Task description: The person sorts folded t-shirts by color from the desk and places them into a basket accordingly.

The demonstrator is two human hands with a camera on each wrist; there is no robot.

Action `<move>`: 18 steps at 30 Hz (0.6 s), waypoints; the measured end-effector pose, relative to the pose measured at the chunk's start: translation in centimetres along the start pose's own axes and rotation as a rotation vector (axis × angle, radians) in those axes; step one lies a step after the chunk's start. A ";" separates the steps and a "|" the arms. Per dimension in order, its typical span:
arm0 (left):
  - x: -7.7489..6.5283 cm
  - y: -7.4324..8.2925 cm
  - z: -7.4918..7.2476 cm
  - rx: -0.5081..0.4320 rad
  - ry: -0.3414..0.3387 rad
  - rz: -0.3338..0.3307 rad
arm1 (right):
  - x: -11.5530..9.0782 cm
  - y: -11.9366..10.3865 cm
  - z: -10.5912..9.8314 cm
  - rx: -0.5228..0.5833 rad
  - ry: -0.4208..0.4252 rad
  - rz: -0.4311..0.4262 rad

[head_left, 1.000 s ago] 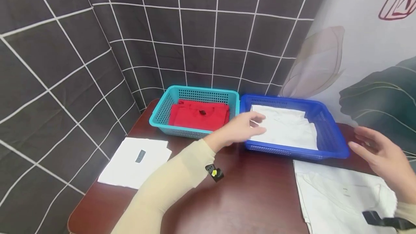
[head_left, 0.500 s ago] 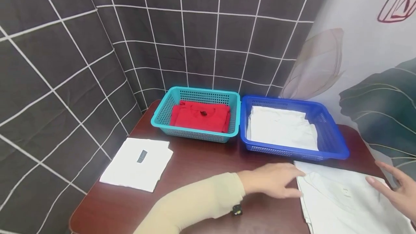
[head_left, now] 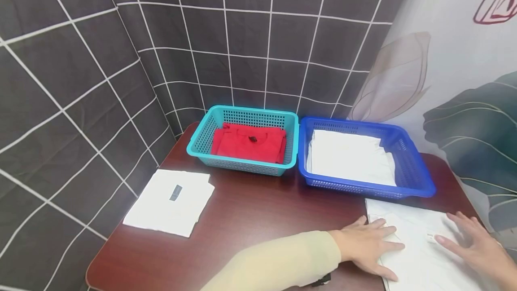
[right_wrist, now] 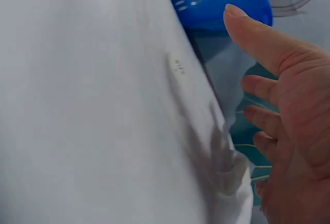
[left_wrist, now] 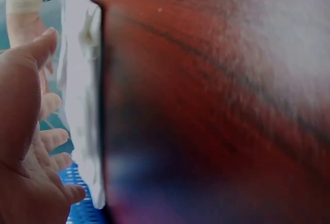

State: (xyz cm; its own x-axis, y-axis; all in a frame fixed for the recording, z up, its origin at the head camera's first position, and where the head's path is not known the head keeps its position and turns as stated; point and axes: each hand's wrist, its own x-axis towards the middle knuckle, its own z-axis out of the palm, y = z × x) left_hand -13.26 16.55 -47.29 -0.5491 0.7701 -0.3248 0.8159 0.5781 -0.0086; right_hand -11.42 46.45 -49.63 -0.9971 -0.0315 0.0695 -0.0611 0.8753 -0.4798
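A white shirt (head_left: 422, 266) lies on the reddish-brown counter (head_left: 258, 219) at the lower right of the head view. The left hand (head_left: 367, 247), its grip spread, rests on the shirt's left edge; the right hand (head_left: 478, 248) — grip also spread — is over its right side, contact unclear. At centre, a teal basket (head_left: 242, 167) holds red clothes (head_left: 252, 147); right of centre, a blue basket (head_left: 416, 169) holds white ones.

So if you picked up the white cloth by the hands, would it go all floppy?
Probably yes: the white cloth bunches softly at its edge in the right wrist view, so it would likely droop. It's probably light, since it looks like plain fabric. Pushed, it might slide or wrinkle but shouldn't roll, because it lies flat on the table.
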 end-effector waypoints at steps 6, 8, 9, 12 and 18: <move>0.4 0.9 1.1 -0.019 -0.054 -0.063 | 0.1 -0.4 1.8 -0.099 -0.161 0.087; 0.4 1.2 1.4 -0.012 -0.058 -0.082 | 0.1 -0.4 2.1 -0.119 -0.211 0.113; 0.4 1.2 1.5 -0.008 -0.058 -0.089 | 0.2 -0.4 2.2 -0.128 -0.227 0.116; 0.4 1.3 1.6 0.006 -0.050 -0.101 | 0.4 -0.2 2.4 -0.150 -0.235 0.115; 0.3 1.0 1.3 0.001 -0.057 -0.111 | 0.6 0.1 3.0 -0.189 -0.202 0.102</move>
State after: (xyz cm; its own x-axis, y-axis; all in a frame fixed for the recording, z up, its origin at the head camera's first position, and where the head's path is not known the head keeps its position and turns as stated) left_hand -12.36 17.06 -48.64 -0.6251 0.6845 -0.3751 0.7507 0.6588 -0.0490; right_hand -12.19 45.03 -52.26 -0.9877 -0.0175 -0.1553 0.0307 0.9526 -0.3027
